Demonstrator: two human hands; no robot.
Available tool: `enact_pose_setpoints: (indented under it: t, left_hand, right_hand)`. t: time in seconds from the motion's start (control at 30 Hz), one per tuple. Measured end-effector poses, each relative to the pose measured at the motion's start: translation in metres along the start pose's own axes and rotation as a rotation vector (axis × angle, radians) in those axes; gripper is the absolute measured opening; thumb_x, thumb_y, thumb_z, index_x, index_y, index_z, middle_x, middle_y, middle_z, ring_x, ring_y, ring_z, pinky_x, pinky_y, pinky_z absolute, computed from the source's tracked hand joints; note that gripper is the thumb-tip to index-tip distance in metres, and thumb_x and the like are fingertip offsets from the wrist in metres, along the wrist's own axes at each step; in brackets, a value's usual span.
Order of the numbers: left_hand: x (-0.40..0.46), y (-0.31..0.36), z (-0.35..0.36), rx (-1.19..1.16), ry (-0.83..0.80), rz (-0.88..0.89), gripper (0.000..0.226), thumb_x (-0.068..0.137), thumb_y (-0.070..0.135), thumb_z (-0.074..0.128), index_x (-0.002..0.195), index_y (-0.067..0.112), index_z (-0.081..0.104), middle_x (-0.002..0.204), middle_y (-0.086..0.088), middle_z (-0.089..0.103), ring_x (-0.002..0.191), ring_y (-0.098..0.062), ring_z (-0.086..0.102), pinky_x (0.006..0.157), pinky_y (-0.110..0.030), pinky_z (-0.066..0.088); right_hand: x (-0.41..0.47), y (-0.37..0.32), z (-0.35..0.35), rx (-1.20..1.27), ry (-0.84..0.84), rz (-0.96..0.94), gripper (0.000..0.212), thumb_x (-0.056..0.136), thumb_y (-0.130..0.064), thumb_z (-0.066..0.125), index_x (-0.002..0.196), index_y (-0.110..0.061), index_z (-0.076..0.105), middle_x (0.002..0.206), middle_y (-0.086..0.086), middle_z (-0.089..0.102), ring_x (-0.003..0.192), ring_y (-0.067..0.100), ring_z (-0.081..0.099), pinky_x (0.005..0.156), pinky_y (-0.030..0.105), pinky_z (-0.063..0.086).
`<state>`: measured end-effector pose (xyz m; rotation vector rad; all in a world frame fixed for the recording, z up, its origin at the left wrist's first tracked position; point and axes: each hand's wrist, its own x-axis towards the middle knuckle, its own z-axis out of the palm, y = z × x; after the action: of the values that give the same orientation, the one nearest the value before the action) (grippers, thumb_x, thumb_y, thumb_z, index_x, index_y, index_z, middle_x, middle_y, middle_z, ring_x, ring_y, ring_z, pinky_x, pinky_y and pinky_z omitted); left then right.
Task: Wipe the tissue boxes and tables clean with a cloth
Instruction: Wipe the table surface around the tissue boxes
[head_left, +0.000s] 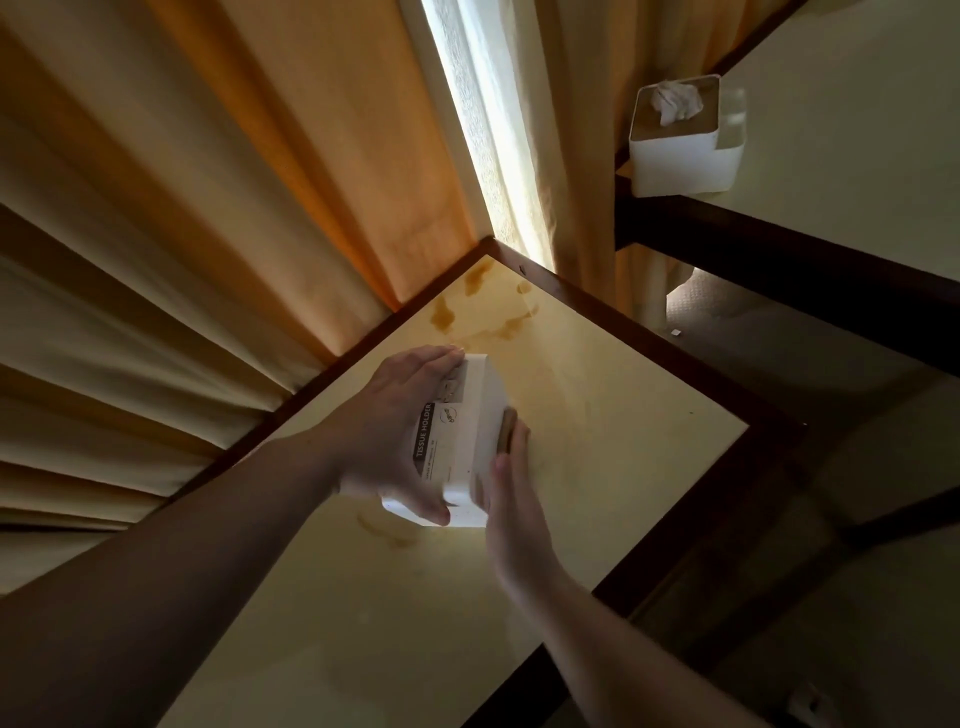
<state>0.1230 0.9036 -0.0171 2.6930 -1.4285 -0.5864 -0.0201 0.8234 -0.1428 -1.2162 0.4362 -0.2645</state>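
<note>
A white tissue box (470, 410) labelled "TISSUE HOLDER" is tipped on its side above a cream table (597, 415) with a dark wood rim. My left hand (400, 436) grips the box from the left, fingers over its top and bottom ends. My right hand (511, 499) lies flat against the box's right face, fingers stretched out and blurred. Something brownish shows under those fingertips; I cannot tell if it is a cloth. Brown stains (457, 306) mark the table near its far corner. A second white tissue box (675, 140) with a tissue sticking out stands on another table at the upper right.
Orange-cream curtains (208, 208) hang along the table's left edge, with a bright window gap (488, 130) behind. The second table's dark edge (779, 249) runs across the right. Carpeted floor (779, 353) lies between the tables.
</note>
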Motion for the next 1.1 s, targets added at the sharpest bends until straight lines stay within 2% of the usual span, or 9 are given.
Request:
enact_pose_setpoints:
  t: [0.1,0.23,0.3,0.43,0.6,0.73,0.9,0.97,1.1]
  left_hand:
    - [0.001,0.000,0.000,-0.010,-0.009,0.002,0.153,0.038,0.072,0.088,0.161,0.035,0.005,0.163,0.019,0.008,0.151,-0.012,0.012,0.122,-0.049,0.030]
    - [0.001,0.001,-0.001,0.001,-0.015,0.013,0.152,0.042,0.069,0.090,0.161,0.035,0.004,0.165,0.019,0.006,0.152,-0.010,0.007,0.123,-0.046,0.026]
    - [0.001,0.001,-0.002,0.002,-0.012,0.010,0.152,0.041,0.070,0.089,0.162,0.035,0.004,0.164,0.018,0.007,0.152,-0.011,0.008,0.124,-0.046,0.025]
    - [0.000,0.001,-0.001,-0.009,-0.013,-0.003,0.152,0.039,0.072,0.087,0.161,0.036,0.004,0.164,0.019,0.007,0.150,-0.011,0.010,0.123,-0.047,0.028]
    - [0.000,0.000,0.000,-0.008,-0.008,0.017,0.152,0.041,0.073,0.088,0.161,0.036,0.001,0.164,0.021,0.004,0.152,-0.008,0.006,0.125,-0.044,0.024]
    - [0.001,0.000,0.001,-0.022,-0.001,0.004,0.153,0.041,0.072,0.089,0.161,0.035,0.002,0.164,0.019,0.005,0.151,-0.010,0.008,0.124,-0.047,0.026]
    - [0.000,-0.001,0.003,-0.022,0.003,0.013,0.150,0.042,0.072,0.087,0.161,0.035,0.003,0.163,0.018,0.007,0.149,-0.011,0.011,0.123,-0.049,0.029]
    - [0.000,-0.001,0.003,-0.022,0.001,0.015,0.150,0.041,0.074,0.085,0.161,0.035,0.003,0.163,0.018,0.007,0.150,-0.012,0.010,0.123,-0.049,0.028]
    - [0.001,-0.003,0.003,-0.030,0.005,0.012,0.152,0.040,0.073,0.087,0.161,0.036,0.003,0.164,0.019,0.006,0.152,-0.012,0.008,0.124,-0.049,0.027]
  right_hand:
    - [-0.036,0.000,0.011,0.041,-0.024,-0.061,0.097,0.084,-0.096,0.026,0.165,-0.047,0.003,0.172,-0.020,0.018,0.155,0.003,0.028,0.124,0.038,0.035]
    - [0.011,-0.018,0.005,-0.033,-0.014,-0.126,0.088,0.089,-0.090,0.028,0.164,-0.051,0.001,0.163,-0.013,0.037,0.139,0.013,0.053,0.104,0.045,0.057]
    - [0.031,-0.008,-0.006,-0.024,-0.009,-0.059,0.091,0.087,-0.094,0.028,0.163,-0.054,0.001,0.162,-0.008,0.038,0.135,0.015,0.055,0.104,0.049,0.057]
    - [-0.020,0.003,0.000,-0.063,-0.017,-0.017,0.078,0.090,-0.087,0.024,0.159,-0.057,0.001,0.171,-0.022,0.016,0.151,-0.002,0.033,0.116,0.024,0.040]
    - [0.003,-0.039,0.014,-0.047,-0.015,-0.139,0.086,0.090,-0.090,0.023,0.164,-0.052,0.003,0.170,-0.013,0.025,0.150,0.012,0.041,0.111,0.043,0.052]
    - [0.060,-0.013,-0.003,-0.025,-0.059,0.005,0.085,0.087,-0.096,0.028,0.161,-0.058,0.009,0.168,0.002,0.033,0.146,0.031,0.047,0.109,0.061,0.050]
    - [-0.024,-0.007,0.000,-0.073,-0.053,0.031,0.106,0.077,-0.103,0.022,0.165,-0.048,0.003,0.166,-0.028,0.024,0.152,0.005,0.032,0.122,0.040,0.039]
    - [-0.019,-0.013,0.003,-0.045,-0.076,-0.007,0.106,0.080,-0.099,0.022,0.167,-0.043,0.003,0.168,-0.018,0.027,0.148,0.004,0.039,0.117,0.038,0.045]
    - [0.053,0.001,-0.007,-0.042,-0.064,0.037,0.090,0.089,-0.093,0.029,0.165,-0.046,0.014,0.158,0.000,0.046,0.135,0.025,0.058,0.103,0.055,0.055]
